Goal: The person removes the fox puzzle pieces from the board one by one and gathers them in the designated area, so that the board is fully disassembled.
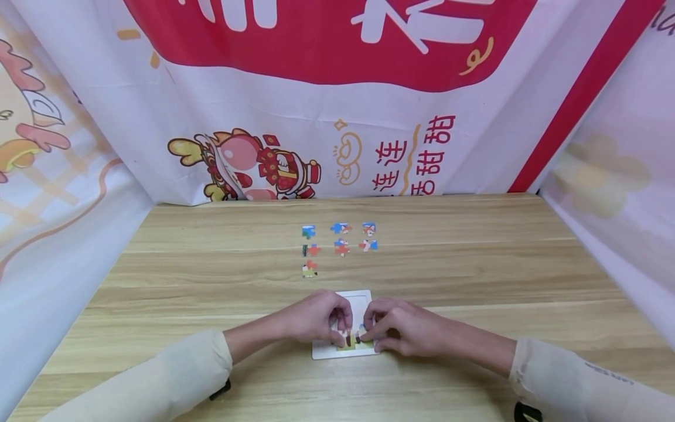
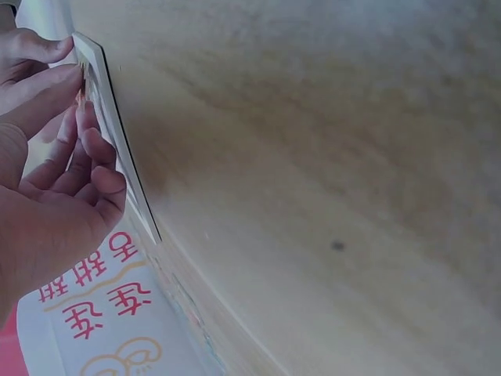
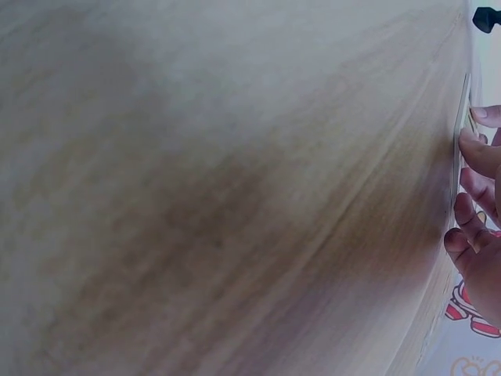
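A shallow white puzzle tray (image 1: 358, 299) lies on the table in front of the person. Over its left part is the left hand (image 1: 319, 317), whose thumb and fingertips pinch a yellowish jigsaw piece (image 1: 345, 344) low in the tray. From the right, the right hand (image 1: 405, 326) pinches a second jigsaw piece (image 1: 361, 336) close beside the first. Fingers hide much of both pieces. The left wrist view shows the tray (image 2: 117, 129) edge-on, with fingertips meeting at its surface. In the right wrist view, only fingers (image 3: 474, 235) and a sliver of the tray appear at the right edge.
Beyond the tray, several loose jigsaw pieces (image 1: 341, 247) lie in rows on the wood-grain table (image 1: 474, 264). A printed cloth (image 1: 327, 105) hangs at the table's back edge, and white cloths flank both sides.
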A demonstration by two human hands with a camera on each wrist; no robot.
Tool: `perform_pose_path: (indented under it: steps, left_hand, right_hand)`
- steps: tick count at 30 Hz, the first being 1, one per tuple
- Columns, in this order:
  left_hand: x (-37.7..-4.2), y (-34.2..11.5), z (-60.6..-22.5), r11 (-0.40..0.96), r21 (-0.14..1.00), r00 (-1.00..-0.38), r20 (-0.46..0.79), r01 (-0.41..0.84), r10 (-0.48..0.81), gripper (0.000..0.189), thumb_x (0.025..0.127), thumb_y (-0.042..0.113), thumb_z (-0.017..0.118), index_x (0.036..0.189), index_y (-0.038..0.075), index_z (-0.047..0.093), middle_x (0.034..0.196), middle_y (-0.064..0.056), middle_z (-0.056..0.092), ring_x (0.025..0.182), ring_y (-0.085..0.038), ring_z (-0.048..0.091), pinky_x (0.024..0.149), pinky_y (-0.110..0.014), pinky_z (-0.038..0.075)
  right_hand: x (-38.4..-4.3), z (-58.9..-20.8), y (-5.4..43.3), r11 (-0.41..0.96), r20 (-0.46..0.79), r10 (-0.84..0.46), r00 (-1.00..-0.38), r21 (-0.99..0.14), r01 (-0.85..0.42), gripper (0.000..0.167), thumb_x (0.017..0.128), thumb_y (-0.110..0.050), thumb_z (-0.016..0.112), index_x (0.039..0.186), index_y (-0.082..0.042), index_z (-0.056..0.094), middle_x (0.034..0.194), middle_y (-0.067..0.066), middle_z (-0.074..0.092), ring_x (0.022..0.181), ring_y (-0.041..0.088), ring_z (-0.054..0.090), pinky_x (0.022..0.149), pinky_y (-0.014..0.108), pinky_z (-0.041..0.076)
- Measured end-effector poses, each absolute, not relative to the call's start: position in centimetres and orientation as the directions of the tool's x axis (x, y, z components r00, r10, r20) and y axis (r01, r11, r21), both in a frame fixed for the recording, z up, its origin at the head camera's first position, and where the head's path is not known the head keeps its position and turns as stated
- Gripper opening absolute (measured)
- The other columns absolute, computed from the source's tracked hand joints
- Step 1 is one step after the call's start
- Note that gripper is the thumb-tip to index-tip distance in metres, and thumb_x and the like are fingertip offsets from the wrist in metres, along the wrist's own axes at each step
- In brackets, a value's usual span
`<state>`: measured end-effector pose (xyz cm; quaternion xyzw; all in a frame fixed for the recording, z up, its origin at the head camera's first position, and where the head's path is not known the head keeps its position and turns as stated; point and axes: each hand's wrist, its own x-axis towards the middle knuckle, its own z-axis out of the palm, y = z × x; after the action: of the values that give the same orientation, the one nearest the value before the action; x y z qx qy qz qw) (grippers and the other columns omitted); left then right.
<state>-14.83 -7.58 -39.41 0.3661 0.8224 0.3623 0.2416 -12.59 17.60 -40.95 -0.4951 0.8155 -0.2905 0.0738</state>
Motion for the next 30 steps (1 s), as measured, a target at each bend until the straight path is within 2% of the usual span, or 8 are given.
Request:
perform_pose_path:
  steps: [5, 17, 25, 30]
  left_hand:
    - [-15.1, -7.6, -39.2, 0.435, 0.810, -0.593, -0.138, 0.394, 0.793, 0.017, 0.079, -0.005, 0.085, 0.086, 0.003, 0.071, 0.073, 0.006, 0.060, 0.066, -0.001, 0.051, 0.062, -0.018, 0.046]
    - [-15.5, -7.9, -39.3, 0.425, 0.811, -0.559, -0.150, 0.402, 0.815, 0.014, 0.085, -0.004, 0.081, 0.084, 0.005, 0.070, 0.072, 0.008, 0.058, 0.066, -0.001, 0.051, 0.062, -0.018, 0.045]
    - [-15.8, -8.1, -39.1, 0.396, 0.832, -0.561, -0.128, 0.388, 0.818, 0.009, 0.089, -0.004, 0.076, 0.089, 0.003, 0.071, 0.077, 0.005, 0.067, 0.069, -0.002, 0.058, 0.067, -0.021, 0.052]
    - [-16.2, -8.3, -38.8, 0.418, 0.830, -0.592, -0.138, 0.368, 0.794, 0.006, 0.091, 0.000, 0.076, 0.092, 0.004, 0.071, 0.079, 0.004, 0.068, 0.071, -0.005, 0.060, 0.068, -0.022, 0.052]
  right_hand:
    - [-12.6, -41.0, 17.7, 0.344, 0.162, -0.849, -0.503, -0.553, -0.759, 0.023, 0.089, -0.010, 0.082, 0.112, -0.012, 0.081, 0.107, -0.004, 0.062, 0.093, 0.004, 0.055, 0.081, 0.018, 0.051]
    - [-12.5, -40.8, 17.7, 0.374, 0.122, -0.841, -0.527, -0.573, -0.729, 0.022, 0.090, -0.013, 0.082, 0.112, -0.013, 0.082, 0.108, -0.006, 0.062, 0.094, 0.003, 0.054, 0.082, 0.018, 0.051]
    - [-12.5, -41.0, 17.7, 0.352, 0.147, -0.845, -0.514, -0.571, -0.742, 0.024, 0.090, -0.012, 0.082, 0.114, -0.012, 0.081, 0.108, -0.005, 0.062, 0.093, 0.004, 0.054, 0.081, 0.017, 0.051]
    - [-12.5, -41.1, 17.8, 0.346, 0.155, -0.847, -0.508, -0.566, -0.749, 0.023, 0.090, -0.013, 0.081, 0.114, -0.013, 0.081, 0.107, -0.006, 0.061, 0.092, 0.003, 0.054, 0.081, 0.017, 0.051]
